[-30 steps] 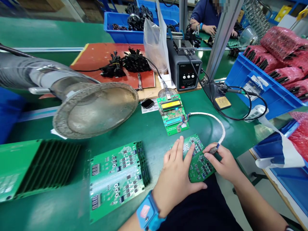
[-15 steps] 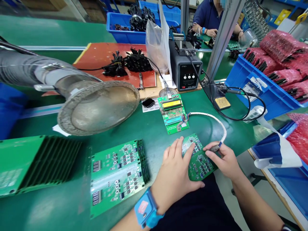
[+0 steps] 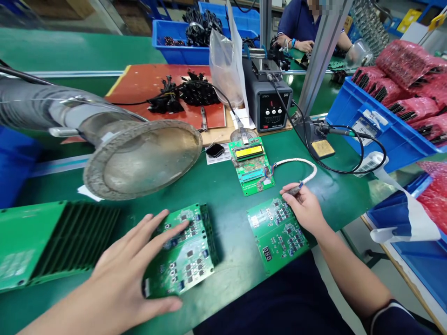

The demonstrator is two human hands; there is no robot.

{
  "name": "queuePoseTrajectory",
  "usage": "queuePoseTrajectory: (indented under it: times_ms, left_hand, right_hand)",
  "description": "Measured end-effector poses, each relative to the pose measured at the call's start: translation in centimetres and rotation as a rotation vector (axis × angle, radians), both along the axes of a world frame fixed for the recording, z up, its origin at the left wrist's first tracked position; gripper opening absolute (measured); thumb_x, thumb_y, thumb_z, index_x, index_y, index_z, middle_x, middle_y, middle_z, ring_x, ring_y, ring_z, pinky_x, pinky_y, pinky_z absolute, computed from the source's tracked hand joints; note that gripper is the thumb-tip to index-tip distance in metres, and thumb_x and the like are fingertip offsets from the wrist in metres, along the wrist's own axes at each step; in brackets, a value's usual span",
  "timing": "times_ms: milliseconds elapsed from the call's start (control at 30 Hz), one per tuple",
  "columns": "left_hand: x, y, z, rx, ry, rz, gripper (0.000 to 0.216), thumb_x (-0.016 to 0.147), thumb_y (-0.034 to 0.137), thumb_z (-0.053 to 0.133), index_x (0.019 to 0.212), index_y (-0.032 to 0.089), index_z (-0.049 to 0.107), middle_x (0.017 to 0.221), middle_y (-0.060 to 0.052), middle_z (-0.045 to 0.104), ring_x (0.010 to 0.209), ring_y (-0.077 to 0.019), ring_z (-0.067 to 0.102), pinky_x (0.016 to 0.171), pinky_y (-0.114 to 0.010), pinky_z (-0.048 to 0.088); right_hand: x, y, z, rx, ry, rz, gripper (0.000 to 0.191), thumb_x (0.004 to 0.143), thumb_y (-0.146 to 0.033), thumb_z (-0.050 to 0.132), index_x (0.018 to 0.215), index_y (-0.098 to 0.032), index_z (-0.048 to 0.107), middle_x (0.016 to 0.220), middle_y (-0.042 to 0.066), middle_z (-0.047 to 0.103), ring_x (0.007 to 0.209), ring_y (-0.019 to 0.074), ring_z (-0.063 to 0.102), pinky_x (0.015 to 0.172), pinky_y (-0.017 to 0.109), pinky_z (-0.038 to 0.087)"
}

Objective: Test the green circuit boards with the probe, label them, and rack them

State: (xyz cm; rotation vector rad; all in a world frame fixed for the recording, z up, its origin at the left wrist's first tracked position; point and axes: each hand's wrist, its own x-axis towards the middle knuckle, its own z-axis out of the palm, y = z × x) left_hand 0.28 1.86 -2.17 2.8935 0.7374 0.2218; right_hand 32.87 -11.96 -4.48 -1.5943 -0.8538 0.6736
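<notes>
My left hand (image 3: 129, 272) is spread wide with its fingers apart, reaching over a stack of green circuit boards (image 3: 192, 256) and covering its left part. Whether the fingertips touch the top board, I cannot tell. In my right hand (image 3: 307, 209) is a grey, taped-looking connector (image 3: 292, 190) on the end of a white sleeved cable (image 3: 296, 160). It sits at the upper right edge of a single circuit board (image 3: 279, 237), which lies flat near the bench edge. The cable runs to a small green board with a yellow display (image 3: 248, 151).
A fume duct hood (image 3: 143, 158) hangs over the left side. More boards stand stacked (image 3: 31, 232) at far left. A soldering station (image 3: 274, 109) and iron stand (image 3: 319, 144) are behind. A blue bin (image 3: 370, 121) holds pink-wrapped packs. A co-worker's hand (image 3: 305, 46) shows behind.
My left hand has left the single board and swung left over the board stack. My right hand has moved slightly up and left with the connector, uncovering more of the single board.
</notes>
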Motion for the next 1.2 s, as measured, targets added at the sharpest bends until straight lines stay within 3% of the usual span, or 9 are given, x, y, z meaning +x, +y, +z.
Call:
queuePoseTrajectory:
  times_ms: [133, 200, 300, 467, 633, 833, 1200]
  left_hand:
    - [1.6, -1.6, 0.4, 0.011, -0.078, 0.012, 0.106, 0.062, 0.063, 0.068, 0.148, 0.030, 0.016, 0.158, -0.010, 0.001, 0.136, -0.0524, 0.012, 0.100, -0.073, 0.024]
    - [4.3, -3.8, 1.4, 0.041, -0.192, 0.015, 0.086, 0.077, 0.056, 0.060, 0.147, 0.029, 0.019, 0.158, -0.009, 0.008, 0.139, -0.0451, 0.012, 0.106, -0.067, 0.020]
    - [9.2, -7.5, 2.1, -0.053, -0.219, -0.100, 0.064, 0.087, 0.046, 0.053, 0.143, 0.026, 0.031, 0.154, -0.012, 0.024, 0.139, -0.0380, 0.021, 0.106, -0.061, 0.031]
    - [14.1, -10.3, -0.7, -0.165, -0.187, -0.139, 0.079, 0.078, 0.053, 0.064, 0.140, 0.016, 0.033, 0.149, -0.021, 0.030, 0.139, -0.0394, 0.017, 0.104, -0.062, 0.033]
    - [14.5, -9.9, -2.6, -0.189, -0.199, -0.131, 0.092, 0.072, 0.050, 0.072, 0.142, 0.016, 0.025, 0.149, -0.021, 0.031, 0.140, -0.0372, 0.017, 0.108, -0.061, 0.029]
    - [14.4, -9.9, -2.3, -0.205, -0.196, -0.129, 0.094, 0.070, 0.050, 0.074, 0.142, 0.014, 0.025, 0.149, -0.022, 0.031, 0.139, -0.0364, 0.023, 0.108, -0.061, 0.028]
    - [14.5, -9.7, -2.2, -0.276, -0.225, -0.111, 0.083, 0.066, 0.046, 0.078, 0.132, 0.016, 0.038, 0.146, -0.022, 0.036, 0.137, -0.0374, 0.029, 0.108, -0.062, 0.028]
  right_hand:
    - [0.0, 0.2, 0.3, -0.023, -0.060, 0.018, 0.015, 0.081, -0.029, 0.058, 0.093, -0.020, 0.061, 0.088, 0.005, 0.069, 0.082, 0.0187, 0.064, 0.076, 0.032, 0.049]
    - [0.0, 0.1, 0.4, -0.029, -0.100, 0.024, 0.016, 0.081, -0.029, 0.057, 0.093, -0.020, 0.061, 0.089, 0.005, 0.070, 0.082, 0.0188, 0.064, 0.076, 0.032, 0.049]
    - [-0.1, 0.0, 0.6, -0.031, -0.175, 0.038, 0.015, 0.082, -0.029, 0.056, 0.094, -0.020, 0.061, 0.090, 0.006, 0.069, 0.083, 0.0189, 0.063, 0.075, 0.032, 0.049]
    - [-0.3, 0.1, 0.6, -0.030, -0.297, 0.083, 0.014, 0.083, -0.027, 0.056, 0.094, -0.020, 0.060, 0.089, 0.006, 0.068, 0.078, 0.0180, 0.063, 0.072, 0.031, 0.050]
    - [-0.5, 0.4, 0.5, -0.027, -0.322, 0.051, 0.013, 0.082, -0.028, 0.056, 0.090, -0.019, 0.061, 0.081, 0.004, 0.066, 0.069, 0.0163, 0.060, 0.066, 0.029, 0.049]
    - [-0.4, 0.6, 0.3, -0.034, -0.308, 0.016, 0.009, 0.081, -0.026, 0.055, 0.083, -0.018, 0.060, 0.078, 0.004, 0.067, 0.065, 0.0157, 0.059, 0.063, 0.028, 0.048]
    - [-0.1, 0.3, 0.1, -0.005, -0.233, 0.078, 0.009, 0.083, -0.027, 0.056, 0.087, -0.020, 0.059, 0.085, 0.004, 0.068, 0.081, 0.0184, 0.062, 0.073, 0.031, 0.050]
